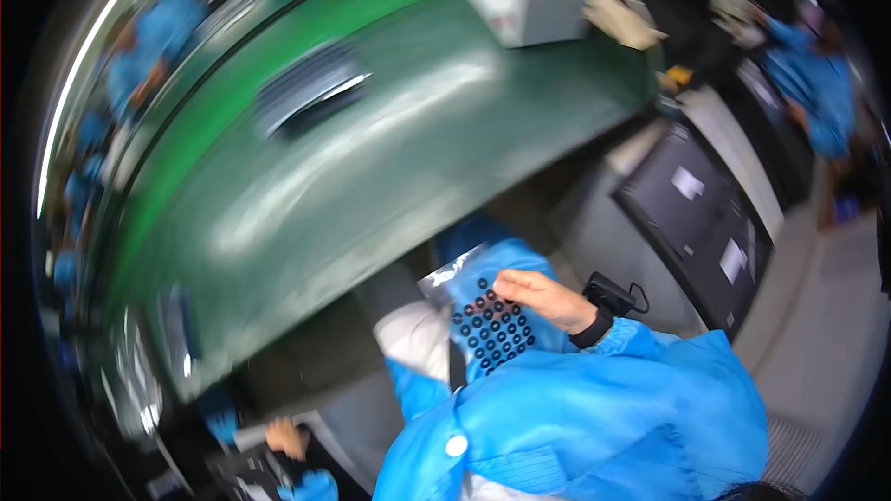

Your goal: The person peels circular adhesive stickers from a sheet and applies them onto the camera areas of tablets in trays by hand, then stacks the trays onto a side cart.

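Observation:
My right hand (543, 297) is closed on the upper right of a clear plastic sheet (448, 276) with rows of small black rings (497, 325). Its thumb lies on the front, and skin shows through the sheet behind the rings. The sheet hangs over my blue-clothed lap. At the end of my left sleeve (413, 391) is a whitish cloth shape (413, 339) beside the sheet's left edge. Whether it is a glove or a cuff is unclear, and no left fingers can be made out. A black strap with a small device (608, 295) sits on my right wrist.
A green-topped bench (399, 158) curves ahead, bearing a dark flat stack (311, 88) and a white box (529, 0). Black panels with white labels (696, 213) stand at right. Blue-clothed people (807, 83) sit around. Another person's hand (288, 438) shows at lower left.

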A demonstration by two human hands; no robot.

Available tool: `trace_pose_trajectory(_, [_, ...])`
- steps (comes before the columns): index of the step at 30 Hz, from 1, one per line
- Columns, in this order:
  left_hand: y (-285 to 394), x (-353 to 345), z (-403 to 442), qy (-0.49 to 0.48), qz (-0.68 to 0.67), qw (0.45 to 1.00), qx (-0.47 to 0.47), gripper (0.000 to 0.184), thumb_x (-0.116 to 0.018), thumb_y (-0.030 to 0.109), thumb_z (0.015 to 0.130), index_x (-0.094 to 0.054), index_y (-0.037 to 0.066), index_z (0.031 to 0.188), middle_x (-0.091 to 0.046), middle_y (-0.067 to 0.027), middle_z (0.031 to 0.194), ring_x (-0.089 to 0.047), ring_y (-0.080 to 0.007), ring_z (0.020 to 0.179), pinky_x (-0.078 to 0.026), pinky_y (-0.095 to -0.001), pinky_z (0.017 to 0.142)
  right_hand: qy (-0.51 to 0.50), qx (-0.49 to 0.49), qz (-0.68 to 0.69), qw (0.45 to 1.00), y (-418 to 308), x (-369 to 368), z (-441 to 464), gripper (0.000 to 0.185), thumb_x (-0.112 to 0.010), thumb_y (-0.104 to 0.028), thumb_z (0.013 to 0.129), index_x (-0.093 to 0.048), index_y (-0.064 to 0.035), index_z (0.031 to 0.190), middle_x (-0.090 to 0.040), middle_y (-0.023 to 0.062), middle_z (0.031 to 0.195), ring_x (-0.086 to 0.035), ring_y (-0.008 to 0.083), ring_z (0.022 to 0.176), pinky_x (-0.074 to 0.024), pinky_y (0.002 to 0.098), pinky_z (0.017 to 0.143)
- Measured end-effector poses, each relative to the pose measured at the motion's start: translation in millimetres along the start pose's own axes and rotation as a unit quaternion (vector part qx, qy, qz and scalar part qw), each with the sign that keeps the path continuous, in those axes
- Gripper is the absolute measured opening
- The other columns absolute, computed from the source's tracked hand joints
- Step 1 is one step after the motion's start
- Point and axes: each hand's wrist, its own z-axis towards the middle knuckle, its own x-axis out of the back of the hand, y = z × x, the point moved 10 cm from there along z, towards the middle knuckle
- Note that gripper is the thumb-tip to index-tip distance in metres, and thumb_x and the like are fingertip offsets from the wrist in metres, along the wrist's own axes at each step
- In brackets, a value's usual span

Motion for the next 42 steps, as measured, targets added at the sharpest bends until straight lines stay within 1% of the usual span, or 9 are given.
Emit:
trace_pose_trajectory(3, [-15.0, -9.7, 25.0, -0.142, -0.039, 0.989, 0.030, 0.054, -0.080, 0.038, 0.037, -0.064, 0.017, 0.084, -0.061, -0.0068, 0.094, -0.059, -0.0276, 0.092, -0.047, -0.0408, 0.080, 0.109, 0.043, 0.024, 0.993, -8.1, 37.8, -42.7, 0.024, -0.050, -0.028, 0.102, -0.058, -0.0074, 0.093, -0.048, -0.0069, 0.086, -0.045, 0.0039, 0.086, -0.0388, 0.0232, 0.083])
trace_pose_trajectory(14, [172.4, 170.4, 77.6, -0.088, -0.059, 0.924, -0.367, 0.029, -0.059, 0.036, 0.088, -0.061, 0.011, 0.101, -0.070, -0.0172, 0.094, -0.066, -0.0345, 0.083, -0.051, -0.0442, 0.071, 0.510, 0.175, 0.009, 0.842, -45.5, 197.2, -284.2, 0.020, -0.054, -0.024, 0.100, -0.061, -0.0058, 0.098, -0.064, 0.0013, 0.092, -0.061, 0.0112, 0.089, -0.0477, 0.0256, 0.082])
trace_pose_trajectory(18, [288.2, 250.7, 66.5, -0.179, -0.107, 0.854, -0.476, 0.049, -0.048, 0.053, 0.097, -0.056, 0.014, 0.125, -0.067, -0.0217, 0.111, -0.066, -0.0397, 0.090, -0.050, -0.0513, 0.075, 0.686, 0.303, 0.141, 0.646, -2.8, 289.1, -438.9, 0.026, -0.056, -0.030, 0.098, -0.065, -0.0061, 0.099, -0.067, 0.0029, 0.089, -0.063, 0.0127, 0.078, -0.0482, 0.0253, 0.075])
trace_pose_trajectory(20, [394.5, 437.6, 6.7, -0.058, -0.357, 0.753, -0.549, 0.025, -0.062, 0.025, 0.092, -0.069, 0.002, 0.099, -0.069, -0.0194, 0.083, -0.067, -0.0381, 0.080, -0.052, -0.0423, 0.068, 0.776, 0.219, 0.125, 0.578, 17.1, 293.8, -478.5, 0.025, -0.057, -0.030, 0.097, -0.066, -0.0075, 0.101, -0.066, 0.0013, 0.097, -0.060, 0.0121, 0.090, -0.0434, 0.0250, 0.082])
trace_pose_trajectory(24, [539.2, 530.8, -7.2, 0.015, -0.520, 0.615, -0.592, 0.038, -0.060, 0.028, 0.094, -0.058, -0.002, 0.118, -0.066, -0.0216, 0.108, -0.064, -0.0380, 0.101, -0.050, -0.0389, 0.086, 0.785, 0.154, 0.139, 0.584, 92.8, 319.2, -489.9, 0.021, -0.061, -0.029, 0.096, -0.066, -0.0084, 0.099, -0.065, -0.0001, 0.098, -0.058, 0.0104, 0.093, -0.0414, 0.0251, 0.085])
trace_pose_trajectory(31, [655.6, 506.3, 20.9, -0.136, -0.595, 0.639, -0.468, 0.066, -0.056, 0.052, 0.093, -0.046, -0.005, 0.127, -0.064, -0.0298, 0.104, -0.063, -0.0390, 0.105, -0.048, -0.0420, 0.089, 0.752, 0.217, 0.128, 0.609, 91.2, 324.8, -475.7, 0.026, -0.063, -0.032, 0.095, -0.063, -0.0074, 0.088, -0.061, -0.0017, 0.086, -0.054, 0.0081, 0.084, -0.0401, 0.0248, 0.080])
trace_pose_trajectory(33, [650.3, 515.3, 21.2, -0.132, -0.603, 0.641, -0.457, 0.062, -0.059, 0.047, 0.094, -0.046, -0.004, 0.127, -0.063, -0.0146, 0.097, -0.061, -0.0164, 0.074, -0.050, -0.0310, 0.068, 0.773, 0.188, 0.060, 0.602, 83.8, 321.1, -479.1, 0.027, -0.062, -0.032, 0.096, -0.061, -0.0069, 0.086, -0.057, -0.0028, 0.084, -0.049, 0.0072, 0.083, -0.0383, 0.0248, 0.079])
trace_pose_trajectory(37, [627.9, 511.8, -8.0, -0.319, -0.542, 0.602, -0.492, 0.078, -0.065, 0.047, 0.090, -0.038, -0.008, 0.138, -0.063, -0.0134, 0.096, -0.061, -0.0144, 0.067, -0.052, -0.0300, 0.065, 0.789, 0.179, 0.017, 0.587, 82.4, 301.6, -485.0, 0.028, -0.061, -0.032, 0.096, -0.063, -0.0054, 0.087, -0.057, -0.0021, 0.086, -0.049, 0.0085, 0.085, -0.0392, 0.0256, 0.079])
trace_pose_trajectory(42, [592.7, 478.1, -35.4, -0.165, -0.579, 0.570, -0.559, 0.056, -0.069, 0.034, 0.084, -0.048, -0.004, 0.119, -0.061, -0.0209, 0.110, -0.058, -0.0258, 0.106, -0.047, -0.0363, 0.089, 0.849, 0.115, -0.056, 0.513, 125.7, 240.4, -522.5, 0.036, -0.060, -0.037, 0.093, -0.068, -0.0021, 0.090, -0.062, 0.0035, 0.088, -0.053, 0.0142, 0.087, -0.0409, 0.0296, 0.082])
